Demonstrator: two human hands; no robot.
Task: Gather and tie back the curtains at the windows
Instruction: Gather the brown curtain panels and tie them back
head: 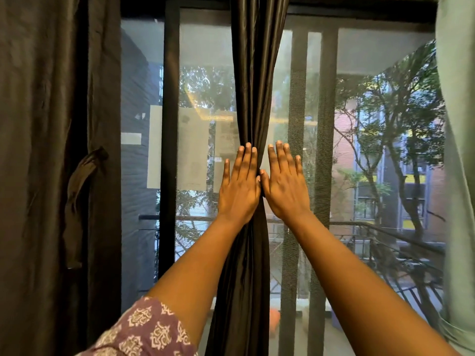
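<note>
you are reaching both arms straight out at the window, and your left hand point(239, 183) and right hand point(284, 181) are lying flat with the fingers straight, one on each side of the dark middle curtain point(253, 73). the thumbs are touching at the cloth, and the palms are pressing in where the curtain is pinched to its narrowest, so nothing is being gripped. above and below that waist the folds are fanning wider. bare mesh screen point(205, 47) is showing on both sides of the curtain, giving you room left and right. the black window frame post point(169, 124) is standing well left of your left hand. a second dark curtain point(38, 150) is hanging at the far left with a tie-back strap point(79, 181) dangling loose. a pale green curtain point(457, 124) is edging the right side.
</note>
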